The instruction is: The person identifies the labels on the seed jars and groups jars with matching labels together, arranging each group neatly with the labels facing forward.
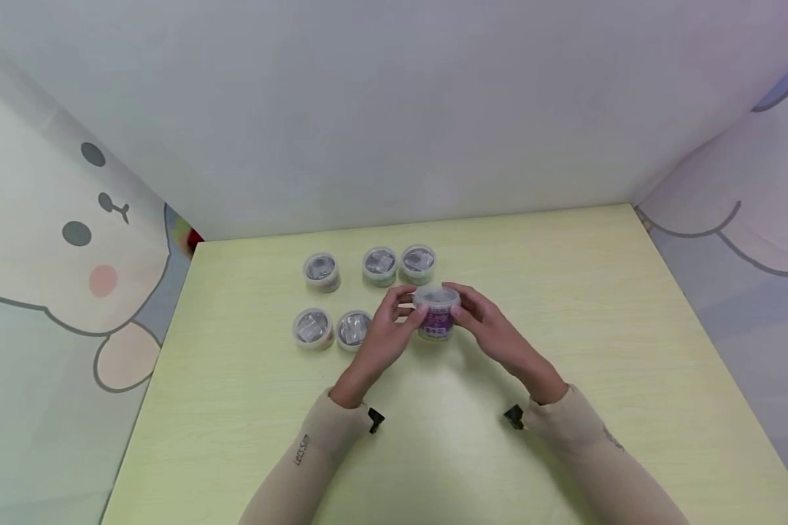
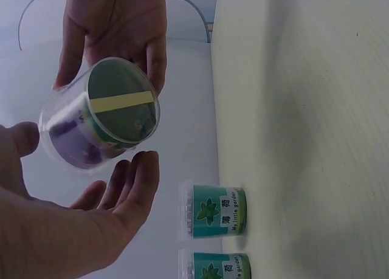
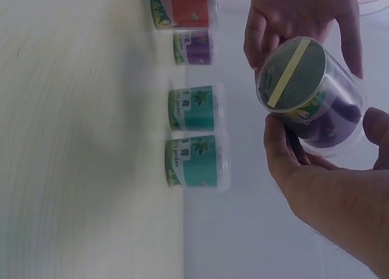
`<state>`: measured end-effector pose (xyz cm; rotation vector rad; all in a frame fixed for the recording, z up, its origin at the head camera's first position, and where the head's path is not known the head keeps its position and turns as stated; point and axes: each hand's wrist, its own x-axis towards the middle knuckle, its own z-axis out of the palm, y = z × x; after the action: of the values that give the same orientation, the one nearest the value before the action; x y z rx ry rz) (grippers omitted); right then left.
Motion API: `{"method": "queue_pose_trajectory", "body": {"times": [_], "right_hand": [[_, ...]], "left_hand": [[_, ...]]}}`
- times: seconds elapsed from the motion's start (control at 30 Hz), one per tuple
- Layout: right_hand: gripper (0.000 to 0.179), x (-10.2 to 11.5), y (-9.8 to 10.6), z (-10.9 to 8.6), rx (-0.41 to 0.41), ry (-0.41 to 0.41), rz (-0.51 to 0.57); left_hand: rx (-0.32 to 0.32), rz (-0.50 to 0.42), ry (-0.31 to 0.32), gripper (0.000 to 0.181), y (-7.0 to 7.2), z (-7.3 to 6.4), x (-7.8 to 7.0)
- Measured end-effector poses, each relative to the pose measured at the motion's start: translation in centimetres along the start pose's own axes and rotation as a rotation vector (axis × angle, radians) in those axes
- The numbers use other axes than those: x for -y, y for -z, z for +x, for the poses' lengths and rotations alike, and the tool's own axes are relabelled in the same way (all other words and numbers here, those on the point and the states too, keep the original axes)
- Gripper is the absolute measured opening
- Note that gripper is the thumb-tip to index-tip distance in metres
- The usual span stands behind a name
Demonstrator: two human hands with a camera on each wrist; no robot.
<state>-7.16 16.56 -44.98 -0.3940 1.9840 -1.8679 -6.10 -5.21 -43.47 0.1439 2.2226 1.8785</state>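
Observation:
A clear plastic tub with a purple label [image 1: 436,324] and a translucent lid is held over the table between both hands. My left hand [image 1: 389,324] grips its left side, thumb at the front and fingers round toward the back. On the opposite side my right hand [image 1: 495,332] holds it the same way. Both wrist views show the tub tilted, with a pale yellow strip [image 2: 121,103] across its round base. Just left of my left hand stands a lidded tub [image 1: 354,329], partly covered by that hand.
Farther back are two green-labelled tubs [image 1: 379,266] [image 1: 418,264], side by side. A purple-labelled tub [image 3: 197,48] and a red-labelled one [image 3: 185,5] appear in the right wrist view. Another lidded tub [image 1: 312,329] stands at the left. A pale wall [image 1: 394,131] rises behind the yellowish table [image 1: 604,306].

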Motion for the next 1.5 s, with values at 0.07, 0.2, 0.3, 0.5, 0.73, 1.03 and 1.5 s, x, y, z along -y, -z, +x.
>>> {"method": "queue_pose_trajectory", "body": {"times": [0.07, 0.2, 0.3, 0.5, 0.73, 1.03, 1.5], "right_hand": [[0.055, 0.0, 0.1, 0.0, 0.034, 0.002, 0.004], [0.058, -0.2, 0.1, 0.0, 0.084, 0.000, 0.002], [0.058, -0.2, 0.0, 0.2, 0.095, 0.002, 0.000], [0.057, 0.5, -0.9, 1.2, 0.089, 0.038, -0.049], [0.061, 2.0, -2.6, 3.7, 0.068, 0.089, -0.077], [0.061, 3.0, -3.9, 7.0, 0.100, 0.132, -0.093], [0.065, 3.8, -5.3, 12.0, 0.101, 0.188, -0.204]], "left_hand": [[0.029, 0.010, 0.011, 0.048, 0.1, -0.1, -0.1], [0.062, 0.031, 0.006, 0.050, 0.3, -0.3, -0.1], [0.071, 0.043, -0.017, 0.051, 0.7, -0.3, 0.0], [0.111, 0.054, -0.080, 0.054, 2.6, -0.2, -0.2], [0.139, 0.107, -0.122, 0.054, 5.7, 0.3, -1.1], [0.208, 0.203, -0.139, 0.056, 9.5, 1.5, -2.0], [0.212, 0.388, -0.144, 0.058, 14.3, 4.7, -2.1]]}}
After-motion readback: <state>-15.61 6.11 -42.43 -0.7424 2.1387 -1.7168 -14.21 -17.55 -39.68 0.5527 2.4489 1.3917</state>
